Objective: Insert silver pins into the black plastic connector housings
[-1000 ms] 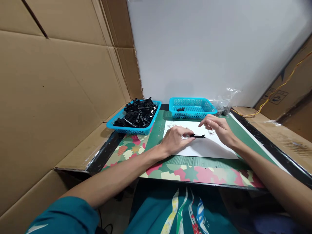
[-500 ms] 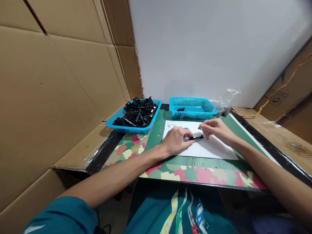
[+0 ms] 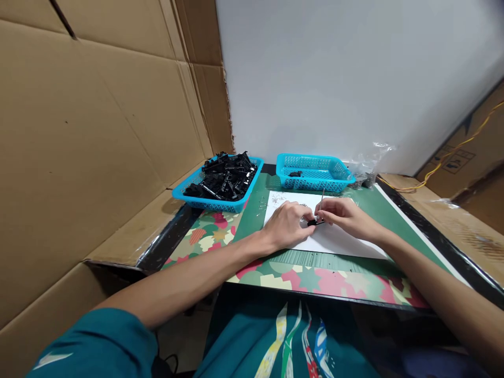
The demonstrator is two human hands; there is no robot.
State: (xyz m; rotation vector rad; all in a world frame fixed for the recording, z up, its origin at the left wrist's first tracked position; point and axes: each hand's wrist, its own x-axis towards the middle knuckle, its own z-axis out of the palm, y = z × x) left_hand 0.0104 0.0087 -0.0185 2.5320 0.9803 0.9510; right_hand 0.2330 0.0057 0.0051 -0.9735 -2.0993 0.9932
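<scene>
Over a white sheet (image 3: 346, 244), my left hand (image 3: 289, 223) pinches one end of a small black part (image 3: 314, 223) between thumb and fingers. Close on its right, my right hand (image 3: 340, 214) has its fingers pressed around a thin upright tool (image 3: 322, 198), whose lower end is near the black part. Whether that end touches the part is too small to tell. Tiny metal pieces (image 3: 277, 199) lie scattered on the sheet's upper left, and more are partly hidden behind my left hand.
At the left, a blue basket (image 3: 232, 206) is heaped with black parts. A second blue basket (image 3: 315, 184) at the back holds a small black piece. Beside it sits a clear plastic bag (image 3: 368, 170). Cardboard walls (image 3: 98, 115) flank the table.
My right hand has moved left to the black part, and a thin tool now shows upright in its fingers. My left hand keeps its pinch. The view has shifted slightly.
</scene>
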